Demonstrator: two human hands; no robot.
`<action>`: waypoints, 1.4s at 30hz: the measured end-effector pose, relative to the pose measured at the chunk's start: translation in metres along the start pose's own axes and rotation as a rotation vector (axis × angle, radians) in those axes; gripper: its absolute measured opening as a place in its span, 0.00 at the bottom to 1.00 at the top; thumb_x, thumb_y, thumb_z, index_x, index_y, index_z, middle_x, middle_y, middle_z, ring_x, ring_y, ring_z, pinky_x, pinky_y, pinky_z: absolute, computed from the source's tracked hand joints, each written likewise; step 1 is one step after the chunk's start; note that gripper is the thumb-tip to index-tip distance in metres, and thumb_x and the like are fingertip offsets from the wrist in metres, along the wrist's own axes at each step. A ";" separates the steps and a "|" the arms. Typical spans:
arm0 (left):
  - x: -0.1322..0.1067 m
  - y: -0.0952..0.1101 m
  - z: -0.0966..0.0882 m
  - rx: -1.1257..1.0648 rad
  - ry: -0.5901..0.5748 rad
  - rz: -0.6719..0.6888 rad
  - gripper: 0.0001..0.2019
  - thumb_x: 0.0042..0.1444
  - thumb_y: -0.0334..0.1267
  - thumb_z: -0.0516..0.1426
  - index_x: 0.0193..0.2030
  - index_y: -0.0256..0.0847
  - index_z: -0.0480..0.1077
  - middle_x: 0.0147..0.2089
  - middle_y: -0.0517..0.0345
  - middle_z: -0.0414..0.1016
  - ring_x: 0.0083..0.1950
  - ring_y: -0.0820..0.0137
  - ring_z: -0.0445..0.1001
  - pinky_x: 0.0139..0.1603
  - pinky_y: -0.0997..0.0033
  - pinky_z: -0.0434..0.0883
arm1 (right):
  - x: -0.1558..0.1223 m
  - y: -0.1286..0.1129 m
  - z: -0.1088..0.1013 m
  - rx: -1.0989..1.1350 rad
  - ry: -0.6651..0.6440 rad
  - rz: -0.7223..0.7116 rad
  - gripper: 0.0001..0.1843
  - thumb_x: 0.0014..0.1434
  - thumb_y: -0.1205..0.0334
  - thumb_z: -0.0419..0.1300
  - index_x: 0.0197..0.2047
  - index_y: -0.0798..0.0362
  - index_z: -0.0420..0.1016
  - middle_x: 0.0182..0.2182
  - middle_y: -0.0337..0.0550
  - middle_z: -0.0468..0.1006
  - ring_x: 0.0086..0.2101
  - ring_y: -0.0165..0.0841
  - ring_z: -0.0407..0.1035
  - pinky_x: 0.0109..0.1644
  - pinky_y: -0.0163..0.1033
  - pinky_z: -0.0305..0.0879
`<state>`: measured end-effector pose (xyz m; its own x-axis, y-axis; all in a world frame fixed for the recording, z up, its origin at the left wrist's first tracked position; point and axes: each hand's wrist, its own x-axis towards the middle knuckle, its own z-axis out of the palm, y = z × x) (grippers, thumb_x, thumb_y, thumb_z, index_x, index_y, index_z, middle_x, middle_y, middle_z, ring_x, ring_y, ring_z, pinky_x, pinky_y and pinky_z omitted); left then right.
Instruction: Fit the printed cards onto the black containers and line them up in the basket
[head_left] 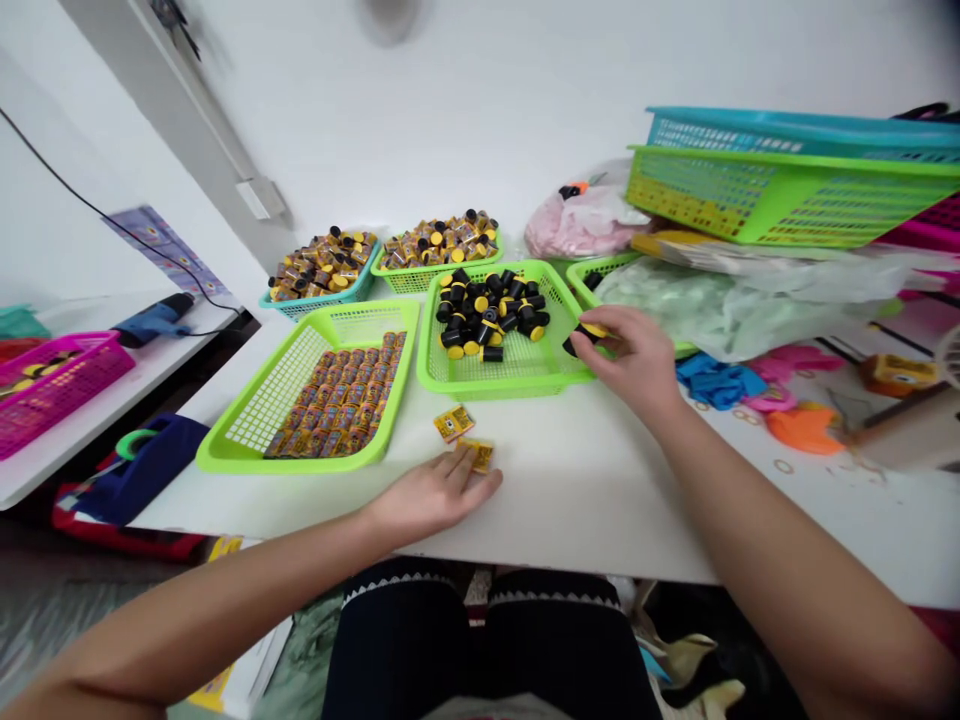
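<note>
Between the thumb and fingers of my right hand (637, 365) is a small black cylinder with a yellow end (583, 337), held over the right front corner of a green basket (499, 385). That basket carries a pile of similar black-and-yellow cylinders (484, 310). My left hand (439, 492) lies on the table with its fingers stretched out, their tips resting on a yellow printed label (480, 456). Just beyond it is another yellow printed label (454, 423). To the left, a second green basket (240, 425) holds neat rows of cylinders wrapped in printed labels (345, 400).
At the back, a blue basket (319, 303) and a green basket (409, 280) are heaped with labelled cylinders. Stacked baskets (772, 195) and plastic bags (697, 300) crowd the right. A tape dispenser (139, 475) and a pink basket (90, 375) stand left.
</note>
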<state>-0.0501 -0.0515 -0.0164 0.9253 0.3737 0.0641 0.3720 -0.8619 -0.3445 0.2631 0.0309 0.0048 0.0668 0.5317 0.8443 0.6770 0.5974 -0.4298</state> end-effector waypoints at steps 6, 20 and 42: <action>0.001 -0.004 -0.017 -0.407 -0.143 -0.171 0.26 0.64 0.23 0.45 0.66 0.43 0.61 0.61 0.44 0.74 0.58 0.59 0.76 0.54 0.63 0.74 | -0.001 -0.003 0.003 0.065 0.004 0.029 0.10 0.59 0.59 0.64 0.44 0.50 0.79 0.43 0.48 0.80 0.41 0.37 0.77 0.36 0.39 0.79; 0.078 -0.033 -0.043 -1.809 0.245 -0.636 0.12 0.45 0.37 0.69 0.35 0.36 0.76 0.36 0.53 0.82 0.36 0.70 0.81 0.41 0.71 0.78 | -0.007 -0.047 0.011 0.436 -0.054 0.147 0.10 0.59 0.61 0.65 0.45 0.47 0.76 0.45 0.45 0.76 0.43 0.33 0.74 0.36 0.35 0.77; 0.063 -0.017 -0.005 -1.835 0.286 -0.639 0.29 0.58 0.63 0.56 0.44 0.35 0.77 0.42 0.45 0.83 0.45 0.59 0.83 0.43 0.62 0.81 | -0.020 -0.074 0.014 0.717 -0.189 0.616 0.16 0.56 0.46 0.67 0.38 0.48 0.74 0.28 0.36 0.73 0.20 0.24 0.62 0.18 0.31 0.59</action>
<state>0.0019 -0.0152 -0.0014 0.5597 0.8274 -0.0463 0.0403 0.0286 0.9988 0.2013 -0.0158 0.0151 0.0988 0.9251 0.3666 -0.0500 0.3726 -0.9267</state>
